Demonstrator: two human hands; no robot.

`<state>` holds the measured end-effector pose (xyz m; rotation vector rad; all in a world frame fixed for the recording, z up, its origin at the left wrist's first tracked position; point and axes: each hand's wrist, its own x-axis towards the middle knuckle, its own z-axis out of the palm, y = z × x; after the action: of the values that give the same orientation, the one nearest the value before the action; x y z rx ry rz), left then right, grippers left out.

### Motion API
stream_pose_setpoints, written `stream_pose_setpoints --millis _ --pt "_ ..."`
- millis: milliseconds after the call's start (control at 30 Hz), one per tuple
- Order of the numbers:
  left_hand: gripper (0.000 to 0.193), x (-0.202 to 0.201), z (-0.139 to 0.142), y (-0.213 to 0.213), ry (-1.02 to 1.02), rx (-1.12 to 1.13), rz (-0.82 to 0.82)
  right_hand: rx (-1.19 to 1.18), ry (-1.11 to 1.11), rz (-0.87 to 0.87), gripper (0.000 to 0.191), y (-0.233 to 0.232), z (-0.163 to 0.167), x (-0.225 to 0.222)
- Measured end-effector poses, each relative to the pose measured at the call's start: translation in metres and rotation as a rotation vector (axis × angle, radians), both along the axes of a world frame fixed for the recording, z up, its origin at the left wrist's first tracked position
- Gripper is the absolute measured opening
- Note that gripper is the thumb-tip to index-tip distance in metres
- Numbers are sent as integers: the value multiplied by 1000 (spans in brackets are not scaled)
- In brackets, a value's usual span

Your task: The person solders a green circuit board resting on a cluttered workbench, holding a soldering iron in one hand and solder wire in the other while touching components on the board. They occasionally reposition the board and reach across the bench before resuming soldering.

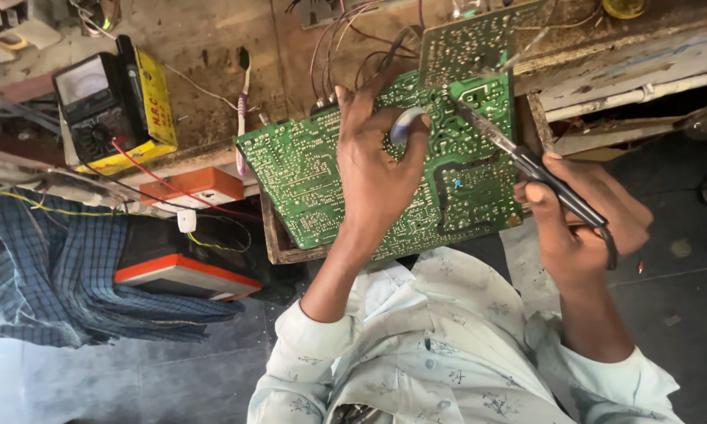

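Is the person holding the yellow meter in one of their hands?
No. The yellow meter sits alone on the bench, while the left hand rests on the green circuit board and the right hand holds a soldering iron.

Daylight: soft, even, falling from above; shadows lying faint; focus holding sharp centrally; edges bending slightly; no glare.

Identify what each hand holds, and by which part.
Right hand: soldering iron, by its black handle. Left hand: small bluish-white object, pinched between fingertips; kind unclear.
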<state>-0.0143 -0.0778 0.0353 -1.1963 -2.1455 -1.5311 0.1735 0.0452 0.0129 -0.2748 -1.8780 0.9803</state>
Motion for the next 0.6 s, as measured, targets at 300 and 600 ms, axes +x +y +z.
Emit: stream_pose_setpoints --millis 300,600 --pt "9 1 3 4 -18 9 15 41 -26 8 26 8 -10 4" --pt "6 9 9 6 86 -105 124 48 -28 8 26 13 -13 3"
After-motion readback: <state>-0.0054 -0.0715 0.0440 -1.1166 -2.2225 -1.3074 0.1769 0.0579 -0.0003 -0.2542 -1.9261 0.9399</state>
